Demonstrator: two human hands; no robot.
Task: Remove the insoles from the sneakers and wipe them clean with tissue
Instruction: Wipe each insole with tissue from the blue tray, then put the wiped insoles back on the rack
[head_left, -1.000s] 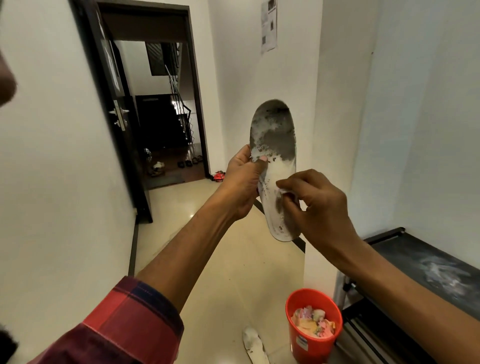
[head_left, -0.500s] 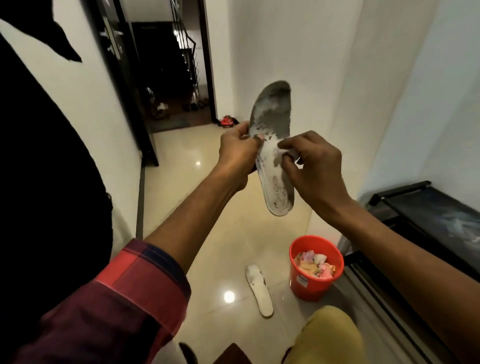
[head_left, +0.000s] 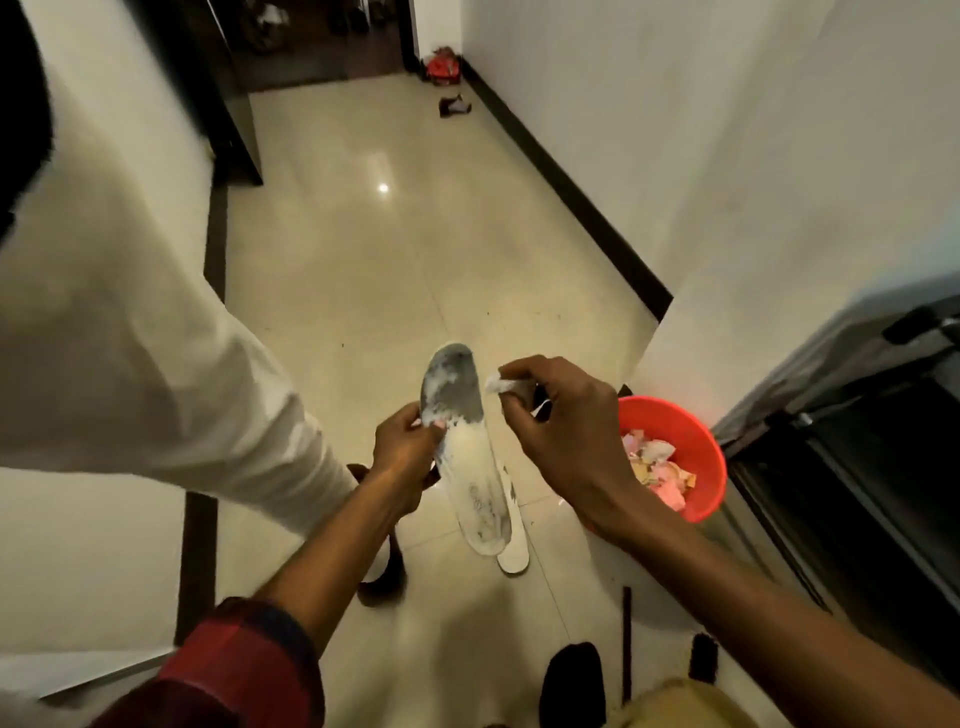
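Left hand (head_left: 408, 457) grips one insole (head_left: 470, 467), right hand (head_left: 566, 441) pinches one tissue (head_left: 497, 383).

I am seeing only one end of the second insole (head_left: 514, 556) on the floor; the held insole (head_left: 467, 467) is covering the rest. The left grip (head_left: 405, 457) is hiding its fingers behind that insole. The tissue (head_left: 496, 384) is showing only as a small white wad pinched in the right grip (head_left: 566, 447), whose wrist is blocking the red bucket's (head_left: 706, 457) near rim. A dark shoe (head_left: 571, 680) is running off the bottom edge.
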